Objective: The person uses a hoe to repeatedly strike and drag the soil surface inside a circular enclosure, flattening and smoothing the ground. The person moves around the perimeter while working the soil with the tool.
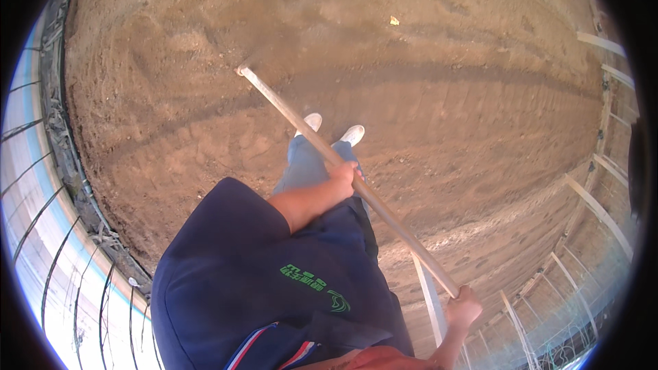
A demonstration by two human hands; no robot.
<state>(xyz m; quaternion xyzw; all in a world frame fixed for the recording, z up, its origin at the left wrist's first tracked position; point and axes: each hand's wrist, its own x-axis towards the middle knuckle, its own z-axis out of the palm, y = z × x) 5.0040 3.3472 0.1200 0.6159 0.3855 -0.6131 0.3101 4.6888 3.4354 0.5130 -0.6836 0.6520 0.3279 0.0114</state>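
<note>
A long wooden tool handle [401, 227] runs slantwise across the front of my body. My left hand [345, 179] is closed around its middle, in front of my thighs. Up by my right side, my right hand [462, 306] grips the rear end. The handle's far end [242, 70] is paler and reaches the brown soil [462, 128] ahead and to the left of my feet. What tool head it carries is hidden or too small to tell. My white shoes [352, 135] stand on the soil, just right of the handle's forward part.
A shallow furrow [437, 74] crosses the loose soil ahead. A small yellowish scrap [394, 20] lies beyond it. Along the left runs a plastic-film wall [31, 185] with dark ribs and a pipe [88, 190] at its foot. Pale posts [599, 208] line the right side.
</note>
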